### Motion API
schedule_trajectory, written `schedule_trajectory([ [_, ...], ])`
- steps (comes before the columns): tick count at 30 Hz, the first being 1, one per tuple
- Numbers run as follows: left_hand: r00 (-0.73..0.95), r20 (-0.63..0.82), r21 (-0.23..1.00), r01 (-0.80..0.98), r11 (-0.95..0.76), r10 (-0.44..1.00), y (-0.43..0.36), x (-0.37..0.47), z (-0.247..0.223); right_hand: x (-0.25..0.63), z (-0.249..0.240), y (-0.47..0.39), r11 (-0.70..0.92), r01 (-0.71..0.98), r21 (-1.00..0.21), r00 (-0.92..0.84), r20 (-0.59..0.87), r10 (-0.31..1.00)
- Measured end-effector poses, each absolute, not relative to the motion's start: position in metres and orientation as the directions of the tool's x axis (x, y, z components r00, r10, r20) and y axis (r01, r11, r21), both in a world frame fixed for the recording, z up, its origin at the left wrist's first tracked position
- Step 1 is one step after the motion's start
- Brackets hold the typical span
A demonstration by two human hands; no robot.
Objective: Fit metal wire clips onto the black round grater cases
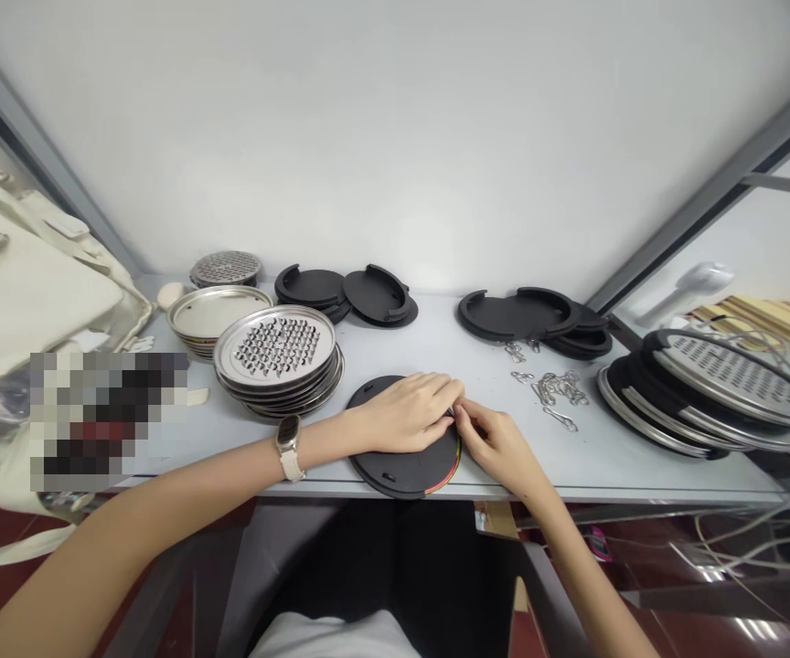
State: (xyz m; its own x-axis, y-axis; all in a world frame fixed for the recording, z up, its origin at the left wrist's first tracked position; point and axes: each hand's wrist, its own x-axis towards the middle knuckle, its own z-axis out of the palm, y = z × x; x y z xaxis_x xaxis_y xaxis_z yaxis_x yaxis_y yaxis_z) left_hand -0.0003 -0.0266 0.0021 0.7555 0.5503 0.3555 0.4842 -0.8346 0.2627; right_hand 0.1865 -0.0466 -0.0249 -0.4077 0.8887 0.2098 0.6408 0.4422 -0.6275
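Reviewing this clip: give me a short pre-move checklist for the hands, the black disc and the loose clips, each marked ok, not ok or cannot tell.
1. Left hand on the black disc: ok, it lies across the top.
2. Right hand at the disc's rim: ok, its fingertips meet the left hand's at the right side.
3. Grip between the fingertips: cannot tell, the fingers hide it.
4. Disc well back from the table edge: not ok, its near rim reaches the front edge.
5. Metal clips away from the disc: ok, they lie loose beyond the right hand.
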Motion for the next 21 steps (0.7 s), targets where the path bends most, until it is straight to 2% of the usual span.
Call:
schedule_trajectory([
  [5,0.731,0.355,0.293,0.505,-0.812,0.583,-0.0272,-0.0001,0.0027,0.1863,-0.0244,-0.0472,0.425,0.651,-0.628,-0.398,0.194,0.897],
  [21,0.772,0.373,0.274,0.439,-0.856,0.515,-0.0247,-0.0006,-0.0013,0.1873,-0.0244,-0.0476,0.441,0.643,-0.626,-0.41,0.205,0.889],
])
